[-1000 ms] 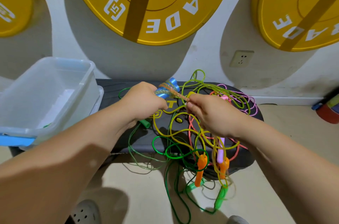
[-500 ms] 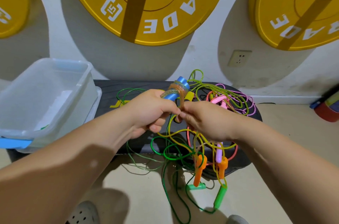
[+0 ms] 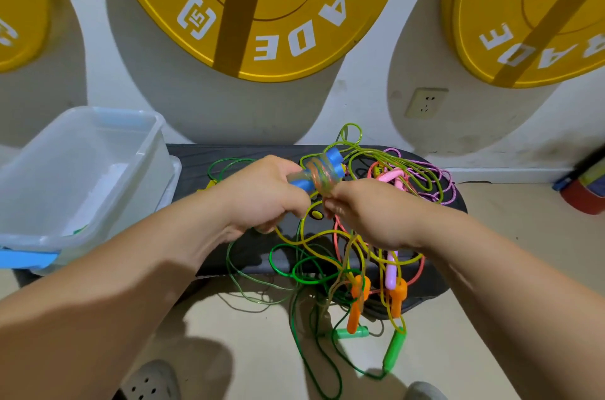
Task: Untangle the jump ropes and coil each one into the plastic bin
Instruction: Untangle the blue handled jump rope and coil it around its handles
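Both hands are engaged above the middle of the counter (image 3: 281,150). The left hand (image 3: 262,193) is curled tight round a blue-capped handle (image 3: 330,159), and the right hand (image 3: 370,216) pinches the amber cord (image 3: 322,177) that loops round that handle. The cord is blurred there, so the number of turns cannot be counted. The rest of the tangle (image 3: 327,252) of yellow, green, pink and purple ropes lies across the right half of the counter. It spills over the counter's near edge, where the orange handles (image 3: 358,301) and a green handle (image 3: 394,347) hang toward the floor. The plastic bin (image 3: 154,137) sits on the counter's left end, open, with a trace of green low against its near wall; what that trace is cannot be told. Judgement: the step in hand is winding one rope onto its handle, and most of the task remains. The amber cord runs down into the heap, so each length should be drawn free of the yellow and green loops before it is wound. Pulling against a snag would tighten the knot and could drag the hanging handles off the counter. Turns should lie side by side under light, even tension, with the left grip kept clear of the wound section. The loose end should be tucked in before the bundle goes to the bin at the counter's left
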